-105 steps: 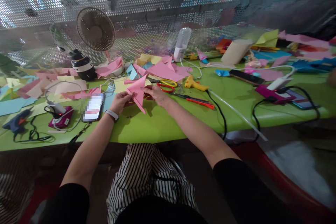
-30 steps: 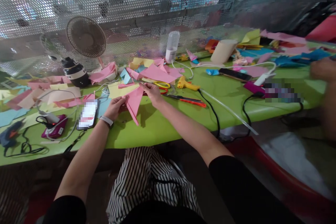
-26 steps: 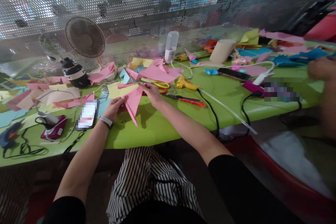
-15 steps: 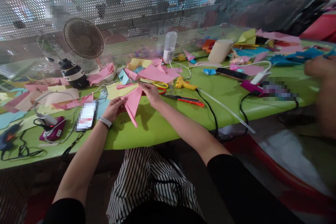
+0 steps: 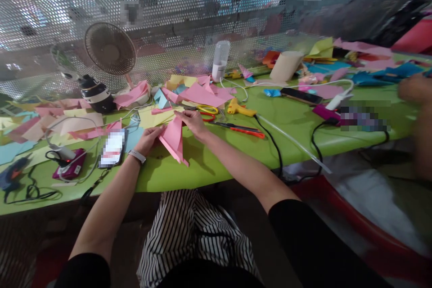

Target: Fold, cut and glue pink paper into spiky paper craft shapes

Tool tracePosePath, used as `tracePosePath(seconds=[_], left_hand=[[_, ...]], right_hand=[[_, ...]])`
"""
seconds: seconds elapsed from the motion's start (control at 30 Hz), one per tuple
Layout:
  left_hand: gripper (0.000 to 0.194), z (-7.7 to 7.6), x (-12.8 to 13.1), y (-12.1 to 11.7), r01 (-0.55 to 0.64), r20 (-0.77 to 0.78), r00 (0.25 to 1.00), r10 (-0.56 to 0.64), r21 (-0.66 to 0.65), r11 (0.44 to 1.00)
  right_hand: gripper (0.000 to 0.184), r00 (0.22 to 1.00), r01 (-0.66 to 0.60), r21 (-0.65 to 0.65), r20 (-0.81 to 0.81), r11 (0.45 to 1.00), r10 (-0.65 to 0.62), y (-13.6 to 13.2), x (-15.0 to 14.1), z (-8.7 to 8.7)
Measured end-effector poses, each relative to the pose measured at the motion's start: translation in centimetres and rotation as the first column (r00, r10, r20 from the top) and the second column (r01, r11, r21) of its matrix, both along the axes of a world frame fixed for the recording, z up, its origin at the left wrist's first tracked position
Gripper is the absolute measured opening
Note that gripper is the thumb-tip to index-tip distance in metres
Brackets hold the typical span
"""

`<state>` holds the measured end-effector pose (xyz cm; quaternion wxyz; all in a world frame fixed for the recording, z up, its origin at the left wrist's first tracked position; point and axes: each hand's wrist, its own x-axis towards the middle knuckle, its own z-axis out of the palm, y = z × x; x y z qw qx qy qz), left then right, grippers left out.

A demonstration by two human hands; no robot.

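Note:
A piece of folded pink paper (image 5: pixel 173 138) is held up between my two hands, above the green tabletop (image 5: pixel 158 177). My left hand (image 5: pixel 150 138) pinches its left edge, and a pale band circles that wrist. At the paper's upper right, my right hand (image 5: pixel 193 122) is closed on the corner. Behind the hands lie yellow paper sheets (image 5: pixel 151 117) and scissors with yellow handles (image 5: pixel 208 109). To the right of my right hand are a cutter with an orange-red end (image 5: pixel 248 132) and a yellow glue gun (image 5: pixel 240 109) with a clear stick.
A phone (image 5: pixel 112 148) and a purple power strip (image 5: pixel 69 164) with cables lie at left, near a blue glue gun (image 5: pixel 13 173). Farther back stand a fan (image 5: pixel 110 48), a black bottle (image 5: pixel 96 94) and heaped coloured paper. Another person's hand (image 5: pixel 415 92) is at far right.
The pink paper has turned and opened out somewhat, its lower tip shifting right. Both hands keep hold of it. The view has shifted slightly.

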<state>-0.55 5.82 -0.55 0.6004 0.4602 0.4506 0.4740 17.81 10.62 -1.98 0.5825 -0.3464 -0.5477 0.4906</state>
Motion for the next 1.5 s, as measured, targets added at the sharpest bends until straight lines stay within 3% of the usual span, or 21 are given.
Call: tracePosePath(seconds=[0.5, 0.7, 1.0, 1.2, 1.5], left_hand=[[0.037, -0.62, -0.45, 0.40, 0.038, -0.063, 0.997, -0.033, 0.077, 0.996], [0.038, -0.45, -0.33, 0.15, 0.047, -0.093, 0.995, -0.039, 0.088, 0.995], [0.042, -0.11, 0.01, -0.20, 0.010, -0.092, 0.996, -0.003, 0.075, 0.997], [0.044, -0.23, 0.09, -0.06, 0.018, -0.158, 0.987, -0.002, 0.103, 0.995], [0.042, 0.05, 0.12, -0.22, 0.033, -0.191, 0.982, -0.014, 0.099, 0.995]], right_hand=[[0.056, 1.000, 0.012, 0.020, 0.000, 1.000, -0.012, -0.41, 0.14, 0.53], [0.053, 0.998, -0.050, 0.002, -0.039, 0.999, 0.050, -0.09, 0.31, 0.35], [0.041, 0.956, -0.283, -0.257, -0.150, 0.924, 0.251, -0.72, -0.30, 0.19], [0.037, 0.972, -0.218, -0.324, -0.157, 0.921, 0.175, -0.63, -0.55, 0.21], [0.035, 0.975, -0.154, -0.303, -0.202, 0.940, 0.095, -0.27, -0.07, 0.30]])
